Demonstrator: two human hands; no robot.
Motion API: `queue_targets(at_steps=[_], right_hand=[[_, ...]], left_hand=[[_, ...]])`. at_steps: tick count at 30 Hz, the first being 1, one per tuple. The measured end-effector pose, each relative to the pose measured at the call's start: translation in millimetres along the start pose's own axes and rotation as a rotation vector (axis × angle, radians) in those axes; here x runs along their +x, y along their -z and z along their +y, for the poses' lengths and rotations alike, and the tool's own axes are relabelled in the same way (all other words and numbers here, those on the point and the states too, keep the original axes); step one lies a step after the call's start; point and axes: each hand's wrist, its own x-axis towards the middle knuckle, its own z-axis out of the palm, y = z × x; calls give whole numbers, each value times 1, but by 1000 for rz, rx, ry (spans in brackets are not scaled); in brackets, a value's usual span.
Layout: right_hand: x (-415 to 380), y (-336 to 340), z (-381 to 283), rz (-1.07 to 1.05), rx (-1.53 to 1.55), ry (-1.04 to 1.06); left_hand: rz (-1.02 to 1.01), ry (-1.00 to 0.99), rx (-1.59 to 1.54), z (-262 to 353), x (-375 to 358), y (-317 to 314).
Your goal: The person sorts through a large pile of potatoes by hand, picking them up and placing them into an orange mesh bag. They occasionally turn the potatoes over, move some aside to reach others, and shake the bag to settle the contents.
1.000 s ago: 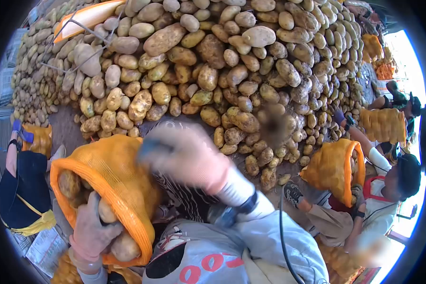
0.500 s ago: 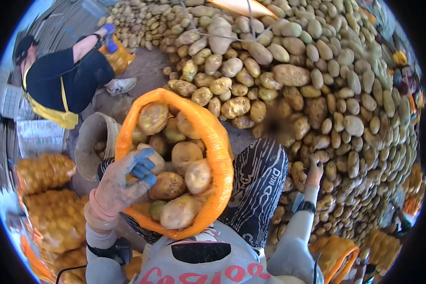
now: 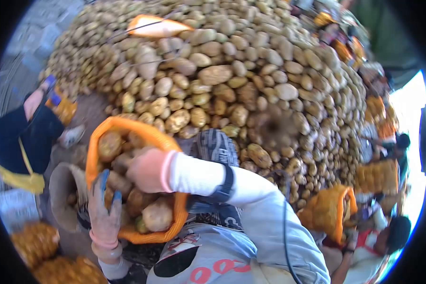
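Observation:
An orange mesh sack (image 3: 93,154) with a rolled-down rim stands between my knees, holding several potatoes (image 3: 157,216). My right hand (image 3: 150,169) reaches across into its mouth, blurred by motion, with the fingers bent around a dusty potato (image 3: 122,164) and partly hidden. Over the left rim is my left hand (image 3: 104,206), in a dirty glove with blue fingertips. Its fingers are spread and nothing shows held in them; the tips are near the potatoes inside.
A large heap of potatoes (image 3: 251,71) rises ahead and to the right. A worn bucket (image 3: 64,189) stands left of the sack. Filled orange sacks (image 3: 35,244) lie at lower left, another sack (image 3: 329,208) at right. Co-workers sit at left (image 3: 26,137) and lower right (image 3: 376,246).
My right hand has moved from the potato heap at right into the sack. My left hand has lowered at the sack's left side. The view has turned to the right.

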Motion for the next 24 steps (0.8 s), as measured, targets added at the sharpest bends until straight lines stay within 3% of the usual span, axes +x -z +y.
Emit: queue_targets(at_steps=[1, 3, 5, 6, 7, 9, 11, 13, 14, 16, 18, 19, 21, 24], right_hand=[[3, 13, -2, -77, 47, 31], [-15, 46, 8, 181, 211, 88], [-47, 52, 43, 642, 227, 18], [-64, 57, 63, 644, 220, -217], [-85, 45, 97, 806, 192, -274], [-130, 18, 179, 713, 315, -671], [-177, -4, 261, 505, 154, -1157], [-225, -43, 345, 837, -207, -1085], [-233, -43, 367, 841, -290, -1090], [-246, -38, 390, 609, -299, -1193], [-244, -41, 400, 389, -259, -1265], [-244, -45, 402, 336, -268, -1282], [-247, -52, 415, 266, -372, -1318], [-260, -60, 435, 361, -461, -1247]], left_hand=[[-51, -45, 72, 0, 1, -1], [-123, -74, 158, -8, 4, 0], [-187, -39, 191, -12, 3, -1], [-196, -35, 199, -9, 7, 0], [-200, 1, 158, -8, 9, -1], [-197, 93, 87, -6, 11, 0], [-178, 23, 147, -4, 15, -4], [-160, 39, 174, -1, 16, -4], [-155, 77, 207, 4, 17, -4], [-123, 118, 354, 11, 20, -4], [-100, 197, 174, 3, 28, 5], [-8, 160, 229, 0, 36, 7], [82, 31, 366, 4, 64, 10], [66, -211, 611, 7, 112, 9]])
